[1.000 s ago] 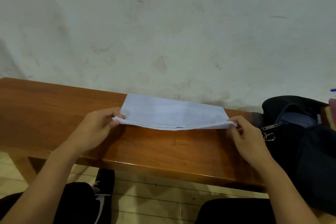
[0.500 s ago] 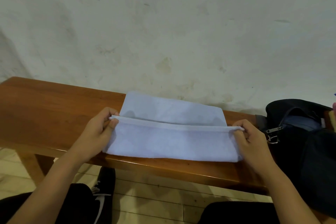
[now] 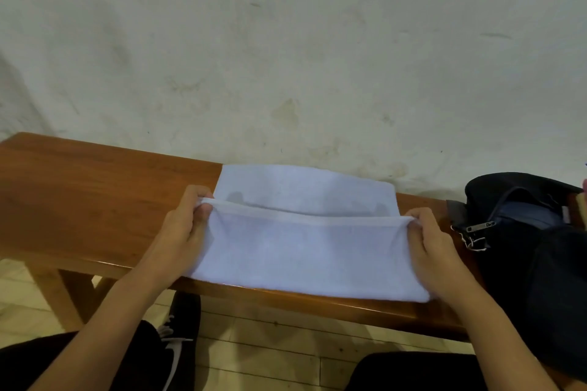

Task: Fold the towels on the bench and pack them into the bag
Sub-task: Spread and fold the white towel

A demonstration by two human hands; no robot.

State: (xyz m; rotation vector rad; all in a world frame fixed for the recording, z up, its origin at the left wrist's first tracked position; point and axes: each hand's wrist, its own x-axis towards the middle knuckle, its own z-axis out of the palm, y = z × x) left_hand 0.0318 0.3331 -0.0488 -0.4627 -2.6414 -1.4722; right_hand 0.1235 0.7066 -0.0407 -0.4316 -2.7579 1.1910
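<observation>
A pale blue towel [image 3: 301,247] lies across the wooden bench [image 3: 95,194], part folded. Its raised top edge runs between my hands; a flat layer stays on the bench behind it, and the near fold reaches the bench's front edge. My left hand [image 3: 184,232] pinches the left corner of the raised edge. My right hand [image 3: 428,247] pinches the right corner. A dark bag [image 3: 521,232] sits open on the bench at the right, just beyond my right hand, with a blue lining and a metal zip pull showing.
A stained pale wall rises directly behind the bench. Bare bench top stretches to the left of the towel. Below the bench are a wood-plank floor, my dark trouser legs and a black shoe [image 3: 181,336] with white laces.
Both hands have lifted the towel's near edge and drawn it up and toward me, so the front layer now hangs spread down to the bench's front edge.
</observation>
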